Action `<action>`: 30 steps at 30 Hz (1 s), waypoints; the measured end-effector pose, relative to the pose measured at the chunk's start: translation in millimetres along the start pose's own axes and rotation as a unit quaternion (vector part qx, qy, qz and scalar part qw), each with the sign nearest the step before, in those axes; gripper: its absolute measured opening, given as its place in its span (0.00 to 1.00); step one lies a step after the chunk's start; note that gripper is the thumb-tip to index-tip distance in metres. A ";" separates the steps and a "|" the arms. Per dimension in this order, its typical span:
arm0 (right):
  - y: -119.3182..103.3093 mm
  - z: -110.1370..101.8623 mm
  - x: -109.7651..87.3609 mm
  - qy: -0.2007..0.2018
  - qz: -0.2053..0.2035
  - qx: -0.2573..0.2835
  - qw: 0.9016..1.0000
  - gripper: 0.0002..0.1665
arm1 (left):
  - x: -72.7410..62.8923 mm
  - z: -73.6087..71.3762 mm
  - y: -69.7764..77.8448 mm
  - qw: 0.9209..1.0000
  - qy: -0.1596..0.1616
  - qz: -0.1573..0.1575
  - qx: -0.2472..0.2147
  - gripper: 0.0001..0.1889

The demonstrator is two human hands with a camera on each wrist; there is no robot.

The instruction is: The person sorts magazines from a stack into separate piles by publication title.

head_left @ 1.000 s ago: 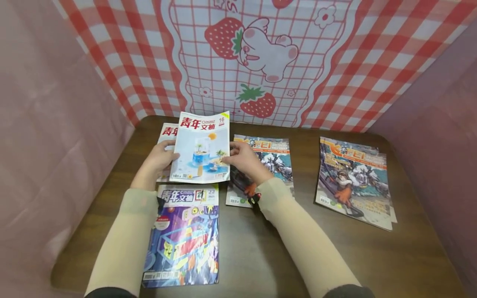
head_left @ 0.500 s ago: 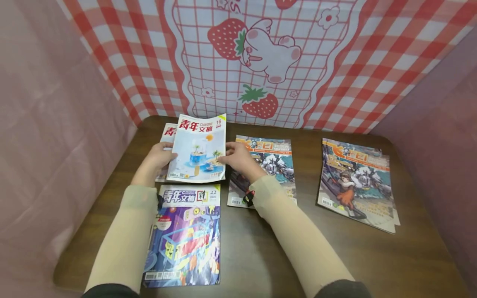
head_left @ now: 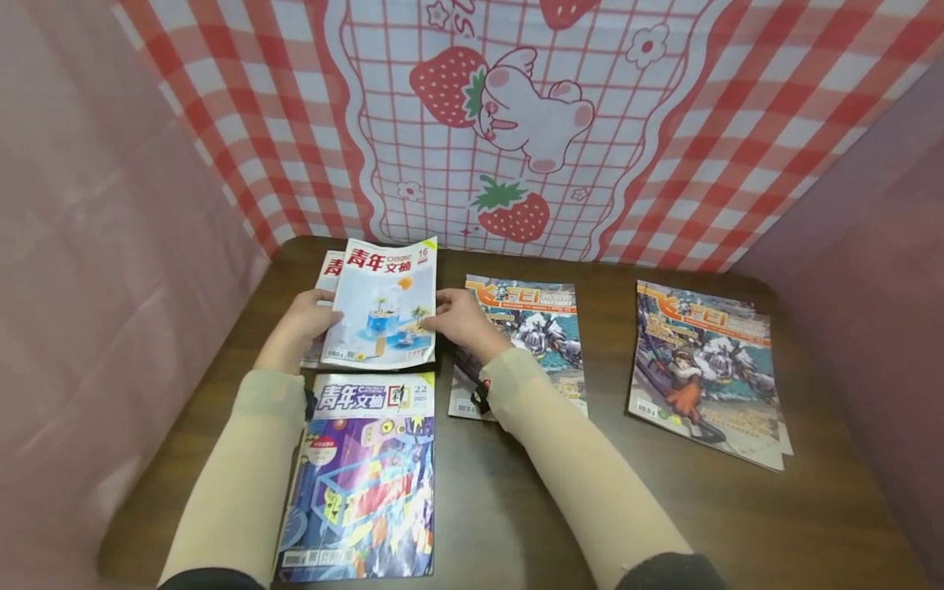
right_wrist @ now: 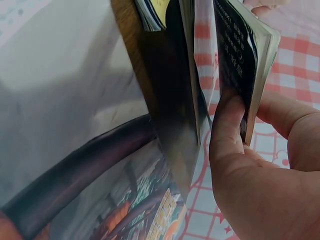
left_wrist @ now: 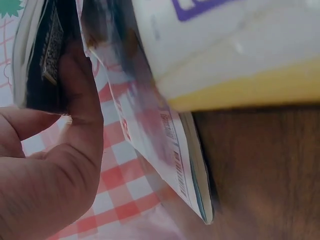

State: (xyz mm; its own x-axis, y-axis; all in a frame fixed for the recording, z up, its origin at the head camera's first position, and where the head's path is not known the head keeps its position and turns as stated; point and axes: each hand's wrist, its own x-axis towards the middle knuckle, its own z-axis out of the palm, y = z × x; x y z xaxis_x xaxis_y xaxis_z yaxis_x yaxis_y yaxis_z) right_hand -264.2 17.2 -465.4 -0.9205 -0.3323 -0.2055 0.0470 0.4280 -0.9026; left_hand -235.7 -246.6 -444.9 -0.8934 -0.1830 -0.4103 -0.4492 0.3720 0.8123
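My left hand [head_left: 304, 323] and right hand [head_left: 469, 321] grip a light blue magazine [head_left: 379, 307] by its left and right edges at the back left of the table. Red lettering and an island picture mark its cover. Beneath it, mostly covered, lies another magazine with red lettering [head_left: 333, 267]. In the left wrist view, a gap shows between the held magazine [left_wrist: 37, 65] and the magazine below [left_wrist: 172, 165]. Thumb and fingers pinch the held magazine [right_wrist: 245, 55] in the right wrist view. A purple, colourful magazine [head_left: 369, 487] lies in front of them, nearer me.
An orange-titled comic magazine [head_left: 546, 332] lies to the right, partly behind my right forearm. Farther right is a small stack of similar magazines [head_left: 701, 369], slightly fanned. A red-and-white checked cloth [head_left: 501, 123] hangs behind the brown table [head_left: 605, 508]; pinkish cloth flanks both sides.
Both hands have carried the light blue magazine a little leftward and lower, so it covers more of the magazine beneath. The other magazines stay in place; the camera view has shifted slightly.
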 end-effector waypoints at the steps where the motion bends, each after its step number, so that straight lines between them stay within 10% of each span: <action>1: -0.3 -0.1 0.7 -0.002 0.001 0.000 1.000 0.38 | 0.4 0.2 0.2 1.000 0.002 -0.002 0.002 0.25; 30: 1.8 24.2 17.0 -0.015 0.001 -0.051 0.999 0.38 | 16.5 -11.8 -12.0 0.996 0.033 0.008 0.085 0.24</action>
State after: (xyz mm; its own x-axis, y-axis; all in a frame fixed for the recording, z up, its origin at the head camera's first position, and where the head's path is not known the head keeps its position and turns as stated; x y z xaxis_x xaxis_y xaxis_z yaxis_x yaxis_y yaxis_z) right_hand -270.4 -8.1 -479.7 -0.9086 -0.3548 -0.2202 0.0079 0.5126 -0.8586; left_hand -245.1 -264.8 -456.5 -0.9012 -0.2323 -0.3658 -0.4328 0.5234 0.7339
